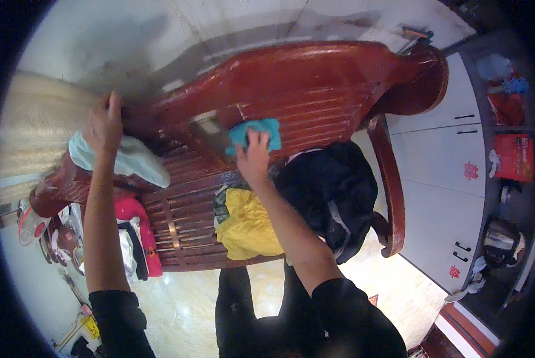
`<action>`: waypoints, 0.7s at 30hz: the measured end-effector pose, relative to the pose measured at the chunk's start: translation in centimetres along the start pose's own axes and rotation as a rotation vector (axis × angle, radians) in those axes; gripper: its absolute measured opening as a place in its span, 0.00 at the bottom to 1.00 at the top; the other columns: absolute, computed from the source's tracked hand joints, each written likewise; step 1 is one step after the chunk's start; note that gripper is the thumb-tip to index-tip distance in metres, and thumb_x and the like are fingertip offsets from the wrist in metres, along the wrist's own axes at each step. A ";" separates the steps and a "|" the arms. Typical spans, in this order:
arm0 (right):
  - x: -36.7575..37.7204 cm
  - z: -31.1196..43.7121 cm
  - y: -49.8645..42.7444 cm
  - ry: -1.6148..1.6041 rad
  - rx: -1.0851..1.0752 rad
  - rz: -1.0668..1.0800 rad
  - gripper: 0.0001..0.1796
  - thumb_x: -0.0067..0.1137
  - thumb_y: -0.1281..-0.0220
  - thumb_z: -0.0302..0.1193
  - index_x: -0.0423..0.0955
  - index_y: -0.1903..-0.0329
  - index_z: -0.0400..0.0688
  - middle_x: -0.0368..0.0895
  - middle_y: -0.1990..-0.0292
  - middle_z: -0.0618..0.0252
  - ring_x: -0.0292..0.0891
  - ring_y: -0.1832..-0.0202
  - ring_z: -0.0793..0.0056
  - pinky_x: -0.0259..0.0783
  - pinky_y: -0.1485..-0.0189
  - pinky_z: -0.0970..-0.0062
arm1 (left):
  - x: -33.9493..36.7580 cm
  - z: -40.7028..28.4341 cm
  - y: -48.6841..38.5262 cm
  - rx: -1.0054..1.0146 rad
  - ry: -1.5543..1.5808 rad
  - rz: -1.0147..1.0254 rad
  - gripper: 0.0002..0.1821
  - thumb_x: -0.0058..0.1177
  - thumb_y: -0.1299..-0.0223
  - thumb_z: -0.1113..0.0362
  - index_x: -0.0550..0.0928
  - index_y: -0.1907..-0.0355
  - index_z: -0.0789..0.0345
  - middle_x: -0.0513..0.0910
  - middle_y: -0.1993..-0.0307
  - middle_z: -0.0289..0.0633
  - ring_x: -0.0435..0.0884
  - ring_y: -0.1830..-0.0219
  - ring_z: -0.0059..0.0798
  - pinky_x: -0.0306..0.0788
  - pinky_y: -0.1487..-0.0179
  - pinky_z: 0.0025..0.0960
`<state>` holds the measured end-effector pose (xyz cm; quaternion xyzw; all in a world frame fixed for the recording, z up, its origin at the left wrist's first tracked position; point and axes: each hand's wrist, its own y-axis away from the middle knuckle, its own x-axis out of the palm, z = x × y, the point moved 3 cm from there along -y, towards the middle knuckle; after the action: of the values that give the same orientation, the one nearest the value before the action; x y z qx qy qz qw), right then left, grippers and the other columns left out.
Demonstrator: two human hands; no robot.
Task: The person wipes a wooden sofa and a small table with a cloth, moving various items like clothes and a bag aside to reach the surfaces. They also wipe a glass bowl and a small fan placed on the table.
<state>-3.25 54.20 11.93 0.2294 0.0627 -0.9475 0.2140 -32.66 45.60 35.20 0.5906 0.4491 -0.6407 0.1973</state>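
My right hand (255, 154) presses a turquoise cloth (267, 132) against the slatted backrest of a red-brown wooden bench (312, 67), fingers spread over it. My left hand (104, 127) is at the left end of the bench's top rail, its fingers bent; whether it grips the rail or something else cannot be told. Beneath its wrist lies a pale blue-white cloth or bag (137, 161). On the seat below my right forearm are a yellow garment (245, 223) and a dark checked cloth (221, 206). A black garment or bag (330, 192) is heaped to their right.
Pink, black and white folded clothes (137, 237) lie at the seat's left end, near a racket (30, 226). A curtain (35, 134) hangs at the left. White cabinets (437, 156) stand right, beside a dark shelf holding a red box (513, 156) and a metal kettle (502, 241).
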 end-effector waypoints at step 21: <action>2.4 -11.2 1.8 0.212 0.190 -0.194 0.39 0.53 0.31 0.36 0.47 0.29 0.25 0.41 0.28 0.30 0.47 0.27 0.35 0.46 0.25 0.51 | 8.4 -6.6 41.4 -0.120 0.898 0.557 0.17 0.52 0.48 0.78 0.74 0.52 0.67 0.75 0.51 0.50 0.72 0.43 0.48 0.64 0.37 0.42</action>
<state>0.16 54.11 0.89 0.3399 0.0168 -0.9359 0.0912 1.71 31.82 13.82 0.8914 0.3515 -0.2210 0.1817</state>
